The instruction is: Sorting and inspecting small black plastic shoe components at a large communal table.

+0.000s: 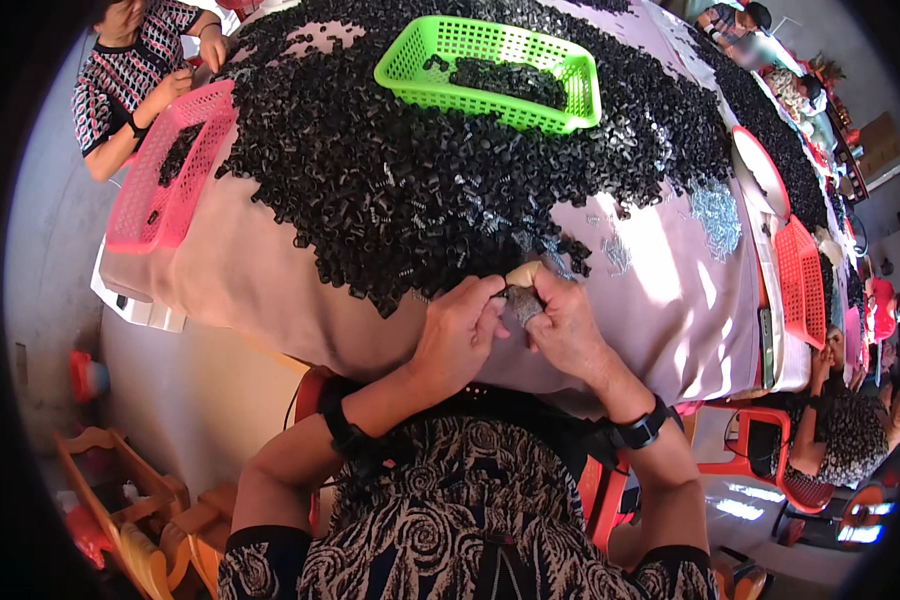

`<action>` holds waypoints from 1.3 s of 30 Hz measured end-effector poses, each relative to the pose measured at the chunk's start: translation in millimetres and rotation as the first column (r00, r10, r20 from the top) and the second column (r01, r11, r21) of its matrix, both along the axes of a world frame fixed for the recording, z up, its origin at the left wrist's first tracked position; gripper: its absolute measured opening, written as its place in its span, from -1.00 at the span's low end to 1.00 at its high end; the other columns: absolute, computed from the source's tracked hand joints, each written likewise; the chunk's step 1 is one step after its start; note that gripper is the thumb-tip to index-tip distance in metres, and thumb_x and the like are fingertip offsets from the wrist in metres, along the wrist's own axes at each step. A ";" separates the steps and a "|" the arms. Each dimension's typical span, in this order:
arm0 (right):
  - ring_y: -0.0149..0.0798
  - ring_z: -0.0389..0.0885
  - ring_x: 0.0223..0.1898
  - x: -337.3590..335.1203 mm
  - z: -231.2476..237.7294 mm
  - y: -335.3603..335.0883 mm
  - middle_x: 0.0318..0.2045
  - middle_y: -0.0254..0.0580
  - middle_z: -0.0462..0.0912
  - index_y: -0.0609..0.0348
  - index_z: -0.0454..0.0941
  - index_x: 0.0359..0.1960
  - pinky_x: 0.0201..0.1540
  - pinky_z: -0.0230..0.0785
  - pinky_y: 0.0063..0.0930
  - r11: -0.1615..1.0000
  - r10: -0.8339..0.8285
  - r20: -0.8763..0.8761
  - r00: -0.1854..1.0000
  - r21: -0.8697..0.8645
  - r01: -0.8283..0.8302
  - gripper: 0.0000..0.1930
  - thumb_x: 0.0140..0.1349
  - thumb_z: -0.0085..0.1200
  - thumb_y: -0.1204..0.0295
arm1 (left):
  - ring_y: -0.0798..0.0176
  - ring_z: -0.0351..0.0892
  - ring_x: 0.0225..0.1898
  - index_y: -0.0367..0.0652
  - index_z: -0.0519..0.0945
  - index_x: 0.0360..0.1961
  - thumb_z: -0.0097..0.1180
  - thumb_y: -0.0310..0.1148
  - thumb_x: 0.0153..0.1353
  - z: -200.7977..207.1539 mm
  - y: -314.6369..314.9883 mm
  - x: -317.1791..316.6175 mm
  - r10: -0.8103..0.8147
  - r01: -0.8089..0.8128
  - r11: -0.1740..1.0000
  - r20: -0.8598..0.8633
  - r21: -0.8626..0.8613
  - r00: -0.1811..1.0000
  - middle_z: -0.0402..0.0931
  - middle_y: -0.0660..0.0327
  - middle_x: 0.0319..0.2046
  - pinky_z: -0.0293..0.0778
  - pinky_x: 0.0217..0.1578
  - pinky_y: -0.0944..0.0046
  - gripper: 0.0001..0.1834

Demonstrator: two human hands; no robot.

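The small dark part (519, 301) sits pinched between your two sets of fingertips, at the table edge. Your left hand (460, 335) closes on it from one side, your right hand (562, 325) from the other. Just beyond your fingers spreads the heap of black pieces (420, 170); farther off, a green basket (490, 70).

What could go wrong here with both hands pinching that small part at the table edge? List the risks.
1. The left hand and right hand pinch a small black part right at the edge of the table; a slip would likely drop it into the lap or onto the floor.
2. The heap of black parts reaches close to that edge, so a sweeping wrist could push pieces off.
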State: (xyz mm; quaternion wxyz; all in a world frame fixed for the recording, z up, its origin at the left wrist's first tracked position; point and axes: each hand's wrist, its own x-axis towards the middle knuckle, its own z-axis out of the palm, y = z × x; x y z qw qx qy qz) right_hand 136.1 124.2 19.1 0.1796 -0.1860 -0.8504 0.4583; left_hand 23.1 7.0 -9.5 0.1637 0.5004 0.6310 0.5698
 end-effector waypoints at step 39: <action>-0.59 0.23 -0.72 31.1 -3.6 -3.8 -0.69 -0.47 0.29 0.20 0.43 -0.41 -0.74 -0.02 -0.74 0.325 -0.106 0.004 0.994 -0.945 0.038 -0.76 0.23 -0.06 0.26 | 0.31 0.28 0.11 -0.11 0.18 0.26 0.17 -0.53 0.14 13.4 -7.4 10.3 -0.406 0.293 0.911 0.522 0.289 0.750 0.27 0.18 0.02 0.33 0.05 0.28 -0.33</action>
